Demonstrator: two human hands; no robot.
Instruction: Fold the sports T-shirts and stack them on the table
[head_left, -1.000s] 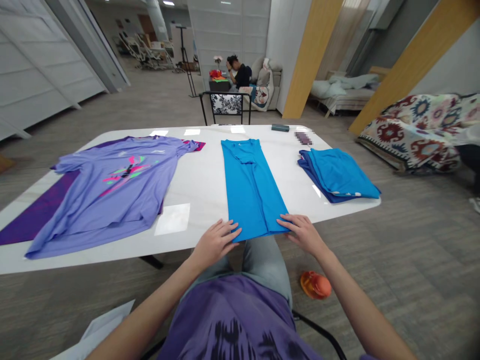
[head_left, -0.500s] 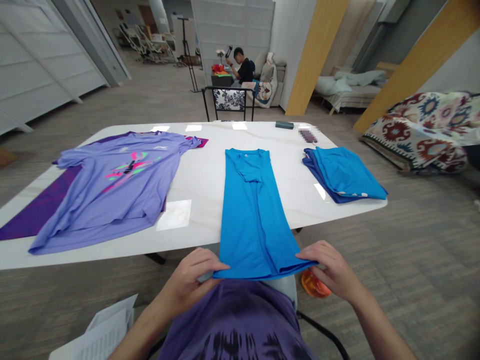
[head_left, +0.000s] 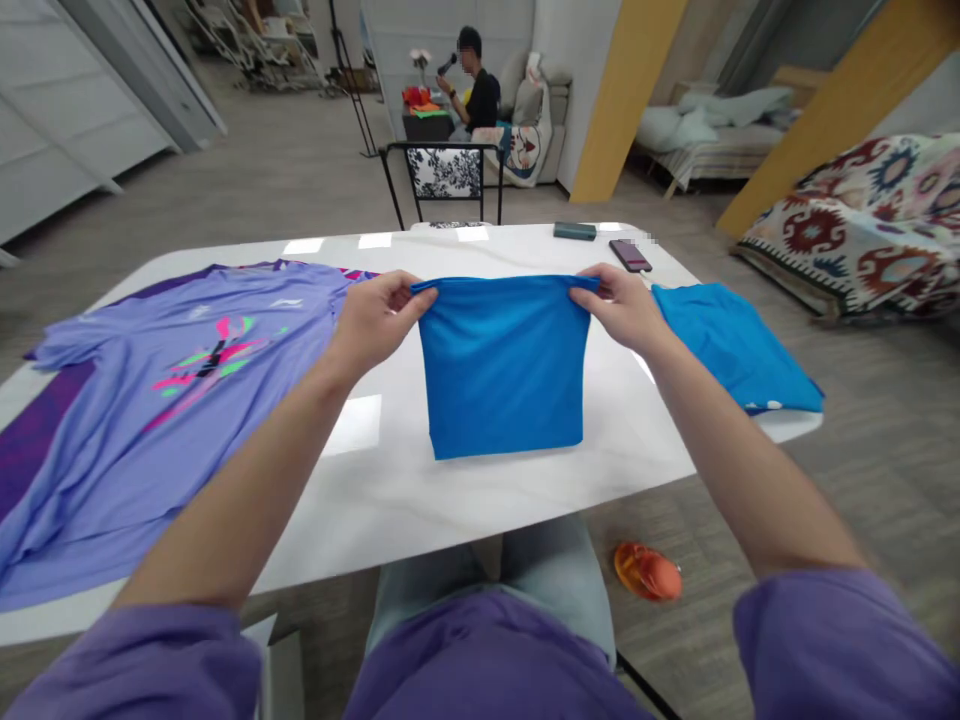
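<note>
Apparently mid-fold | left hand (head_left: 381, 315) and right hand (head_left: 622, 308): pinching upper corners of cloth (head_left: 506, 370) | cloth: over surface (head_left: 360, 520), bottom contact unclear | next move likely calls for level, aligned edges

One head-worn cam looks fwd & down across tbl (head_left: 382, 510) from close up.

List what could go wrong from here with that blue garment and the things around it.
1. The left hand and right hand pinch the blue garment at its top corners; if either slips, that side might drop and crease.
2. Folded blue clothes lie just to the right of the right hand; a sideways swing might disturb them.
3. The orange container is on the floor, where a foot might knock it.
</note>
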